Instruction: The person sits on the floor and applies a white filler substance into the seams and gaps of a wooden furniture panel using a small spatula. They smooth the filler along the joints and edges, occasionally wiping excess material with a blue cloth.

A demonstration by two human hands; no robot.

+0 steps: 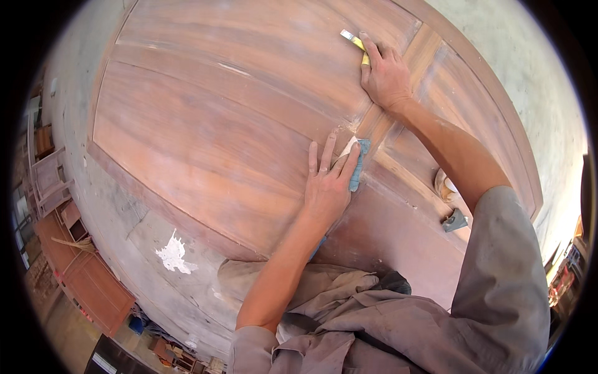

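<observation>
A large reddish-brown wooden panel door lies before me, with raised frame strips and pale streaks. My left hand rests on it palm down, near a joint of the strips. Its outer fingers are spread, while a folded blue-and-white sheet, perhaps sandpaper, is held at its thumb side. Farther up and to the right, my right hand closes around a slim yellow-handled tool. The tool's flat metal end points up and left; the rest is hidden by the fingers. White dust lies by the left fingertips.
A small round container and a dark grey wedge-shaped piece sit on the door beside my right arm. White residue marks the concrete floor. Brown wooden furniture stands at the far left. My bent leg is by the door's near edge.
</observation>
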